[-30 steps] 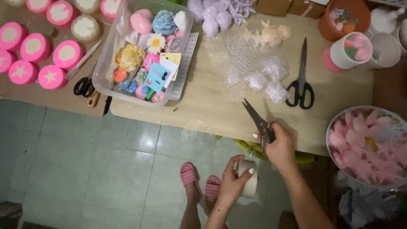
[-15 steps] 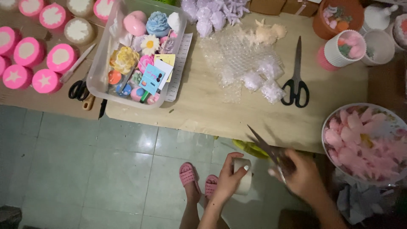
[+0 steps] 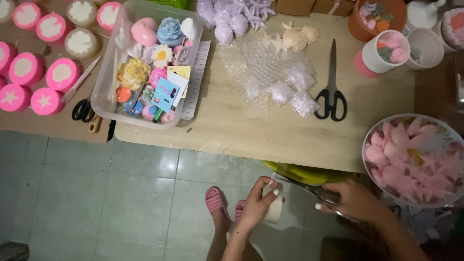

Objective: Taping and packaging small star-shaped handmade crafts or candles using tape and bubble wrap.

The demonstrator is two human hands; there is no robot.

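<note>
My left hand (image 3: 257,205) grips a whitish roll of tape (image 3: 274,208) below the front edge of the wooden table (image 3: 232,133), above my lap. My right hand (image 3: 355,200) holds a pair of scissors (image 3: 309,188), blades pointing left and touching the roll near my left fingertips. A yellow-green object (image 3: 304,174) sits just under the table edge behind the blades. My feet in pink slippers (image 3: 215,203) rest on the tiled floor.
On the table lie black-handled scissors (image 3: 331,92), bubble wrap (image 3: 266,72) with wrapped pieces, and a clear bin (image 3: 108,104) of colourful trinkets. A bowl of pink petals (image 3: 415,159) stands at right, pink round boxes (image 3: 46,82) at left, cups (image 3: 386,50) at back right.
My right hand has dropped from the table edge down to lap level and swung the scissors leftward to the tape roll. My left hand stayed on the roll.
</note>
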